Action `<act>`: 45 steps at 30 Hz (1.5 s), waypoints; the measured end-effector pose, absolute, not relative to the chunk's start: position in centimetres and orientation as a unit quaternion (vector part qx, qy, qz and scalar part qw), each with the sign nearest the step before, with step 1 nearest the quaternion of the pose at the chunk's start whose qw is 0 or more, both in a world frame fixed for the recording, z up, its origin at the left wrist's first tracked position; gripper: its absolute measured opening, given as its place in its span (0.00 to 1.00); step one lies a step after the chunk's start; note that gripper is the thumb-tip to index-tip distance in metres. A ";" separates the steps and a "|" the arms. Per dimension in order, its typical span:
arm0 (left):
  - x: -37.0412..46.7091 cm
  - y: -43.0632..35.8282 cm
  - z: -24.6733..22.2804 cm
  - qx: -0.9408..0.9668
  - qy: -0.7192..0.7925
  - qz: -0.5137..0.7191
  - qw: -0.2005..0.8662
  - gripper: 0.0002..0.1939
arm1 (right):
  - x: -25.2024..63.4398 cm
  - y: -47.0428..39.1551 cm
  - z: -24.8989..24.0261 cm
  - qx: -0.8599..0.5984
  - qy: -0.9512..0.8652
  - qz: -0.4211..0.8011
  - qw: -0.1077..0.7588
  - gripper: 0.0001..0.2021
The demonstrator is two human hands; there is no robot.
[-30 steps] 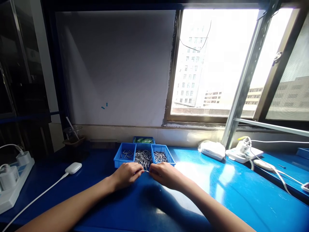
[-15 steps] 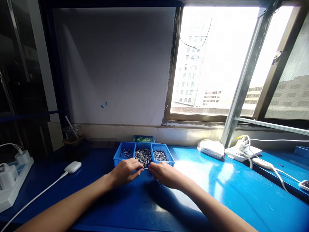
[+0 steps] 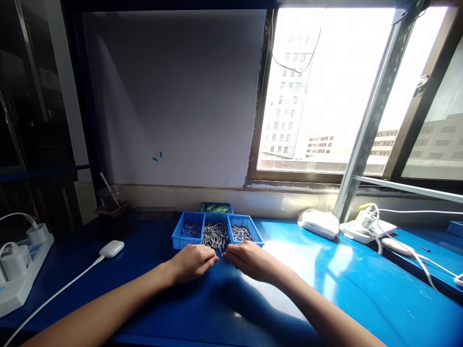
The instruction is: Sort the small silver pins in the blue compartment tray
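Observation:
My left hand (image 3: pixel 198 261) and my right hand (image 3: pixel 250 259) come nearly together just in front of the blue bins, their fingertips a small gap apart. Both are closed in a pinch; whatever lies in the fingers is too small to make out. Behind them lies a heap of thin, dark metal pieces (image 3: pixel 216 236), like small screws or pins, between two blue plastic bins. The left bin (image 3: pixel 180 242) has a few such pieces in it. In the right bin (image 3: pixel 257 235) there are more of them.
A blue bin of green packets (image 3: pixel 217 208) stands behind the heap. On the left are a white charging case (image 3: pixel 112 248) with a cable, a drink cup (image 3: pixel 110 198) and a power strip (image 3: pixel 18 284). To the right sit a white packet (image 3: pixel 320 223) and another power strip (image 3: pixel 365 229).
Both hands have moved slightly down and toward me, away from the heap. The left fingers have closed more. The whole view has shifted slightly.

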State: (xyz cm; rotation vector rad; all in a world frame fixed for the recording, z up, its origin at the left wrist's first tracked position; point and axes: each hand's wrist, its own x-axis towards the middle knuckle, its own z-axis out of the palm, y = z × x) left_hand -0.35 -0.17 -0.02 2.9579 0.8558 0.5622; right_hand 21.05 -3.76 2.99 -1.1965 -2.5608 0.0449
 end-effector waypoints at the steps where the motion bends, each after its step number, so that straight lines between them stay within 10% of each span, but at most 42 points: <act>1: -0.4 -0.2 0.0 0.944 0.277 0.181 0.007 0.12 | 21.1 -3.8 2.9 -0.422 -0.893 0.016 0.156 0.17; 23: -0.5 0.2 -0.2 0.920 0.211 0.327 -0.050 0.15 | 20.3 -3.3 1.6 -0.416 -0.905 0.012 0.083 0.13; 35: -0.7 0.4 -0.2 0.933 0.322 0.159 -0.003 0.13 | 21.2 -3.7 3.7 -0.446 -0.865 0.038 0.227 0.11; 45: -0.9 0.4 0.0 0.934 0.329 0.141 -0.012 0.10 | 20.9 -4.1 3.4 -0.377 -0.910 0.108 0.137 0.19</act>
